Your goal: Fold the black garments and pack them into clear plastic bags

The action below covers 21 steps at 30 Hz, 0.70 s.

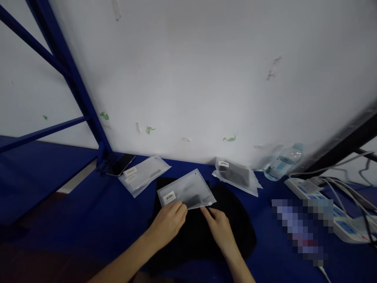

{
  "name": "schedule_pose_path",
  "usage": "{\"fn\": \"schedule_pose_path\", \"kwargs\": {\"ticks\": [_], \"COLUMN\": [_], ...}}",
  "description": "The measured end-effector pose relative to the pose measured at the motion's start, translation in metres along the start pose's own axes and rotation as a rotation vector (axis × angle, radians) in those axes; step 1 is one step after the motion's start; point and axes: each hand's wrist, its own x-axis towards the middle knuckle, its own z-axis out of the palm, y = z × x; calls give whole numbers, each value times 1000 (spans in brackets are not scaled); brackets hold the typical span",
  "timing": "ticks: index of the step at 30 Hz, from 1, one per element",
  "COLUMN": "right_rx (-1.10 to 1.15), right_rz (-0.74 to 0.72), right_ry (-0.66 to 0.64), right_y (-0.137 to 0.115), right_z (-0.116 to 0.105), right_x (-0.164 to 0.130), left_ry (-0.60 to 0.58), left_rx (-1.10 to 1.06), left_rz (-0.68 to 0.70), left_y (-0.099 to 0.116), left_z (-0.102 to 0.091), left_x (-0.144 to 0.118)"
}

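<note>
Frosted pouch (191, 185) just below frame centre, left hand's (169, 220) fingers pinching its near edge, right hand's (219, 228) at that edge, grip impossible to tell, so lopsided pulling could slip it loose!

A labelled pouch (184, 190) was pinched at its near edge by the left hand (170, 220), and the same edge was met farther right by the right hand's (219, 228) fingertips. Below, a black cloth (203, 239) was spread on the blue table (79, 220). Other pouches were laid left (145, 175), beside a phone (122, 164), and right (237, 177), near a bottle (282, 163). Cables (353, 194) were strewn about a power strip (297, 185).
</note>
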Motion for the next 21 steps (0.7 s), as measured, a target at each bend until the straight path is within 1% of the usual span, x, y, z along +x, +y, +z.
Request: {"fn": "schedule_pose_path", "kwargs": {"ticks": [3, 5, 6, 7, 8, 10, 12, 13, 14, 17, 19, 21], "right_rx": [446, 691, 753, 768, 737, 567, 400, 370, 381, 527, 602, 694], "right_rz": [228, 294, 304, 306, 304, 275, 225, 208, 205, 232, 245, 220], "right_ry": [-19, -19, -9, 8, 24, 34, 2, -23, -31, -14, -45, -85], "right_y": [7, 7, 7, 7, 6, 6, 6, 5, 5, 2, -1, -3], "right_z": [-3, -3, -2, -1, 1, 6, 12, 15, 19, 30, 39, 48], "right_x": [-2, -8, -13, -18, -23, -29, -30, -28, -25, -11, -3, 1], "left_ry": [-36, -48, -48, -44, -39, -24, -12, -6, -2, 0, -12, -24], "left_rx": [-22, -37, -48, -59, -71, -87, -101, -108, -113, -119, -119, -118], "left_rz": [-32, -62, -76, -88, -97, -103, -100, -95, -88, -49, -5, 19], "left_y": [-1, -2, -3, -4, -4, -4, -4, -4, -3, -2, -2, -2], "left_z": [2, 3, 4, 5, 6, 8, 9, 8, 6, 0, -5, -7], "left_x": [2, 2, 3, 3, 3, 4, 4, 5, 5, 5, 5, 5]}}
